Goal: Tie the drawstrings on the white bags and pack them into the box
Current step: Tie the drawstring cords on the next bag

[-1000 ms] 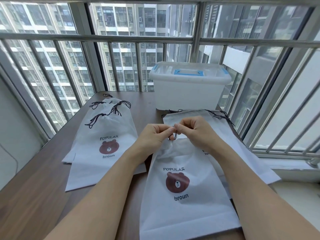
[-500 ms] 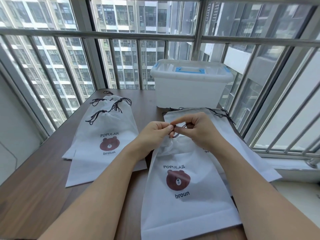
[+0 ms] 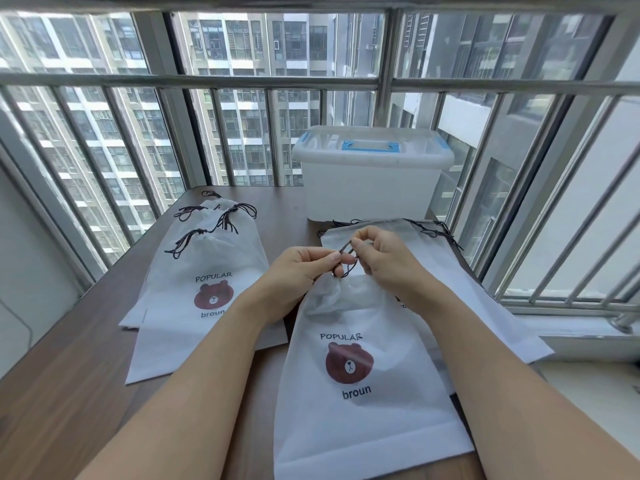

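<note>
Both hands meet over the gathered mouth of the near white bag (image 3: 360,393) on the wooden surface (image 3: 69,393): the left hand (image 3: 304,268) and right hand (image 3: 388,258) each have a pinching grip on its dark drawstring (image 3: 347,263). The lidded box (image 3: 372,174) stands behind, tied bags (image 3: 207,271) to the left.

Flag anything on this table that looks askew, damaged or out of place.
Nothing looks damaged or spilled. The one snag for packing: the box has its lid on. The tied bags lie loosely overlapped at left. Both hands, left hand and right hand, pinch the drawstring of the front bag.
</note>
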Motion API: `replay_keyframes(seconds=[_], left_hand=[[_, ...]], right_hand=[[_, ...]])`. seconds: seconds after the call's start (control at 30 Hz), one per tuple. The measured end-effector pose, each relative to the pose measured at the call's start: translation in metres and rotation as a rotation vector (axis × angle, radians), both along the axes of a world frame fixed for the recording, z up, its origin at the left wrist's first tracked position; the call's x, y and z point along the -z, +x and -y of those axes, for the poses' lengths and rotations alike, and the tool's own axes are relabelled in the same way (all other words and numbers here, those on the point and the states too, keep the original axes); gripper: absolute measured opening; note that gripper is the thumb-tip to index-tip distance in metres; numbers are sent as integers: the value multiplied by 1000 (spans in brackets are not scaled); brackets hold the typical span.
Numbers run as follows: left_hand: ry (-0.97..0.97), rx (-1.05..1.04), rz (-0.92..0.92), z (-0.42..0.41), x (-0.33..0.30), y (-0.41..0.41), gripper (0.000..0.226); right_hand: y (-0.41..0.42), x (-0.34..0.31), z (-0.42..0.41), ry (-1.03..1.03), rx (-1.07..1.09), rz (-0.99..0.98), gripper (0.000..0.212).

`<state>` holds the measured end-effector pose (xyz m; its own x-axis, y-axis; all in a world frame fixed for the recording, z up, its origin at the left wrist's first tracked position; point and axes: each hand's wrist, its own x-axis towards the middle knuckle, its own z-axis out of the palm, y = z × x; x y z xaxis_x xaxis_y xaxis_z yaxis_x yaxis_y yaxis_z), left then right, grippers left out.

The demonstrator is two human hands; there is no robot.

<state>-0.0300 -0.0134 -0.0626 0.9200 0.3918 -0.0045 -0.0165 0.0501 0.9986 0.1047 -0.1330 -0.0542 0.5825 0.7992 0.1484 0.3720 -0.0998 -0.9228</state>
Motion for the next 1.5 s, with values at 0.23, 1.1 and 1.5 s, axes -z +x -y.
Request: replay_keyframes(seconds=[0.23, 1.1, 1.5], left_hand=[[-80, -20, -11, 1, -1, -1, 26], [118, -124, -27, 6, 7, 7, 18], [31, -28, -81, 8, -2, 4, 38]], right_hand=[[-3, -12, 12, 21, -105, 32, 21], [-4, -14, 9, 161, -32, 358, 18], [-10, -8, 5, 195, -53, 278, 20]])
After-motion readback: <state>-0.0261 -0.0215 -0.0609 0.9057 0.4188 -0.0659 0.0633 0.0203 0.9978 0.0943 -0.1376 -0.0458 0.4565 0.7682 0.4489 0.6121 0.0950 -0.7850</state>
